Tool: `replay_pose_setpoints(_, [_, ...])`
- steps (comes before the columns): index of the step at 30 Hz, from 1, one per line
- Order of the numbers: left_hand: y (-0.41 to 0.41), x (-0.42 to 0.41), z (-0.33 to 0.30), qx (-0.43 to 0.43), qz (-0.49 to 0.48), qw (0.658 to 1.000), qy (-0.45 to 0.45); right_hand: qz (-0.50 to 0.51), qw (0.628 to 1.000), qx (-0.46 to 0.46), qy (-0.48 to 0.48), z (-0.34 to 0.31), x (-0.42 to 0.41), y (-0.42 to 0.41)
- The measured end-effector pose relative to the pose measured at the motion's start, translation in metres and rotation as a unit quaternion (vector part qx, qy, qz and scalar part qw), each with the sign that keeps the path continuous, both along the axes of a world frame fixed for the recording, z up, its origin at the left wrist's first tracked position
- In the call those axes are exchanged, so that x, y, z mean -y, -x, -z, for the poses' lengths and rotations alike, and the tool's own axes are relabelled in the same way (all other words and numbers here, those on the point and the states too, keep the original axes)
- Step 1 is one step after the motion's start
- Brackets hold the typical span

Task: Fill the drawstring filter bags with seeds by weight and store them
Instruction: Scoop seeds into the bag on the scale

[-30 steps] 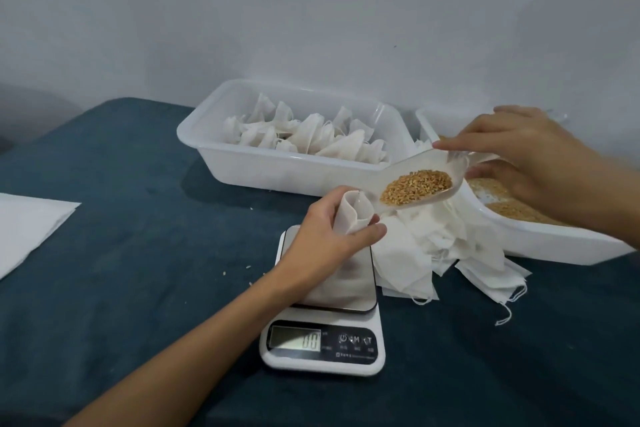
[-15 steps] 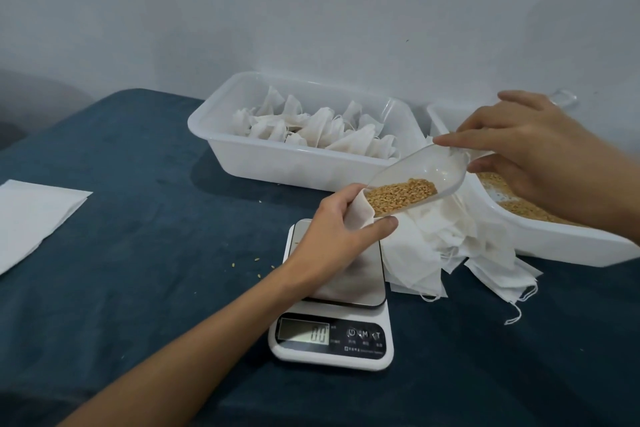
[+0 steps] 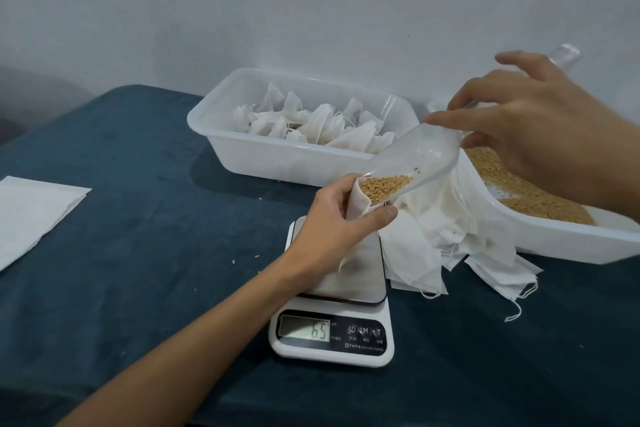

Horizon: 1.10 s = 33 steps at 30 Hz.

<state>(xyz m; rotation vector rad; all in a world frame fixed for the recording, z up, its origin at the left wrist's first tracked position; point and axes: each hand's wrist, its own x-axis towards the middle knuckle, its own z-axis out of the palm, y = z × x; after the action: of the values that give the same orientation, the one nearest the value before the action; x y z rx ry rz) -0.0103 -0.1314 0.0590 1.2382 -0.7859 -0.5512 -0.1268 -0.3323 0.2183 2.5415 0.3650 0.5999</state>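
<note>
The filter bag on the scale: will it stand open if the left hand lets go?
Probably not. The filter bag looks thin and creased, its mouth spread only by the left hand. Seeds could weigh its bottom down, yet the top would likely flop.

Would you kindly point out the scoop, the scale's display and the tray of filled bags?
scoop (image 3: 420,152), head view, on its clear bowl.
scale's display (image 3: 304,330), head view, on the digits.
tray of filled bags (image 3: 277,159), head view, on its front wall.

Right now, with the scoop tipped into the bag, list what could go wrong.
1. The bag mouth is narrow and the scoop wide, so seeds may spill onto the scale.
2. The left hand holding the bag over the scale may skew the reading.
</note>
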Motion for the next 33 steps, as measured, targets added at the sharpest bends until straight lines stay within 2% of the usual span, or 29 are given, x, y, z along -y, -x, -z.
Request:
replay_pose_setpoints(18, [-0.002,0.001,0.002,-0.02,-0.044,0.999,-0.017,-0.029,0.998,0.011,0.063,-0.003,-0.017,-0.006])
replay_pose_setpoints(27, [0.001,-0.001,-0.001,-0.016,-0.057,0.998,-0.028,-0.049,0.997,0.049,0.044,0.002,-0.016,-0.005])
replay_pose_setpoints(33, [-0.001,-0.002,0.0,-0.02,-0.059,0.998,-0.034,-0.017,0.997,0.068,-0.021,0.007,-0.005,0.003])
